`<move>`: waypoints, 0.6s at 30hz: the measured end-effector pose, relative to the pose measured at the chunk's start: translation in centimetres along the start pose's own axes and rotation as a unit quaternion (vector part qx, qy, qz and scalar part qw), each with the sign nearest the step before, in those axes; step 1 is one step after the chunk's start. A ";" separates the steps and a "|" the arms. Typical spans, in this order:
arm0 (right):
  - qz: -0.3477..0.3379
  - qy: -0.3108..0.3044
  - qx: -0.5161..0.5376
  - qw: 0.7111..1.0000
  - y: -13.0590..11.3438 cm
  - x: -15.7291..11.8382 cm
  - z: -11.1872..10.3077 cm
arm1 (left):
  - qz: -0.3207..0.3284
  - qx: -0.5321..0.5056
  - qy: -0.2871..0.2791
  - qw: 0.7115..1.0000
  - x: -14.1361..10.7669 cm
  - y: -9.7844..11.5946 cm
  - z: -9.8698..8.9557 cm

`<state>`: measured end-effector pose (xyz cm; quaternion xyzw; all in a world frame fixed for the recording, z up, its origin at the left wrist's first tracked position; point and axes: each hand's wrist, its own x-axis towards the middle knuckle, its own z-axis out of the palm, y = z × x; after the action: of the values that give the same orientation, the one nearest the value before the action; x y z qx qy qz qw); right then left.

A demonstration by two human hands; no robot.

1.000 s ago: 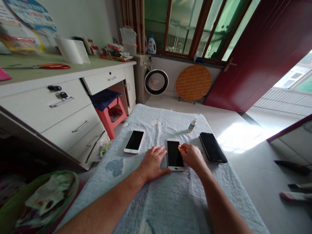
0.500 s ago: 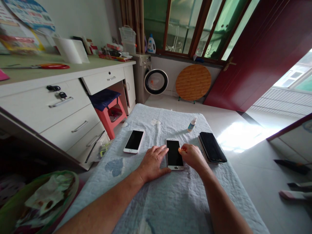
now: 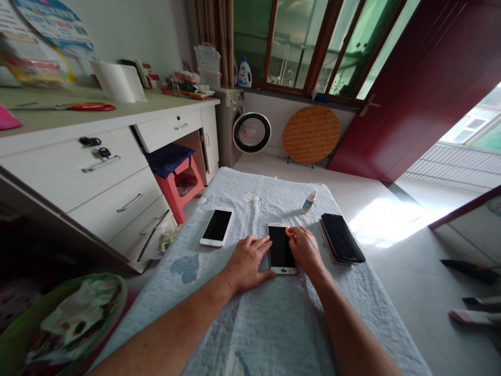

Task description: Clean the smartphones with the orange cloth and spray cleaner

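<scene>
A white smartphone (image 3: 280, 249) with a dark screen lies face up on the cloth-covered table. My left hand (image 3: 249, 263) rests flat at its left side, with fingers stretched out and the tips against the phone's edge. Over the right part of the screen, my right hand (image 3: 306, 250) is closed on a small orange cloth (image 3: 289, 231); most of that cloth is hidden by the fingers. To the left lies another white smartphone (image 3: 216, 227), apart from both hands. A dark phone (image 3: 342, 237) on top of a stack sits right of my right hand.
A small spray bottle (image 3: 309, 201) stands upright toward the far right of the table (image 3: 274, 193). A pink stool (image 3: 178, 183) and a white desk (image 3: 113, 156) flank the left side. At lower left is a waste bin (image 3: 123, 292) with crumpled paper inside.
My right hand has shifted slightly up the screen, and more of the orange cloth shows above its fingers. My left hand keeps its place at the phone's edge.
</scene>
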<state>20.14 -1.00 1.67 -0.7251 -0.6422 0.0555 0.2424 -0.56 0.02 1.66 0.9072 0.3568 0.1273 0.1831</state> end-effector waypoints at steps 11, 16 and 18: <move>0.056 -0.126 -0.039 0.990 -1.0 -0.1 -3.2 | -0.008 -0.004 -0.001 1.000 0.0 0.1 -0.2; 0.075 -0.159 -0.033 0.984 -1.5 -0.3 -4.1 | -0.007 -0.004 0.002 1.000 0.0 0.1 -0.1; 0.079 -0.169 -0.029 0.982 -1.6 -0.4 -4.3 | -0.007 -0.002 0.003 1.000 0.0 0.1 0.0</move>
<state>20.33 -2.50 6.01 -0.7605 -0.6159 0.1776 0.1041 -0.51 0.00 1.72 0.9040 0.3631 0.1298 0.1845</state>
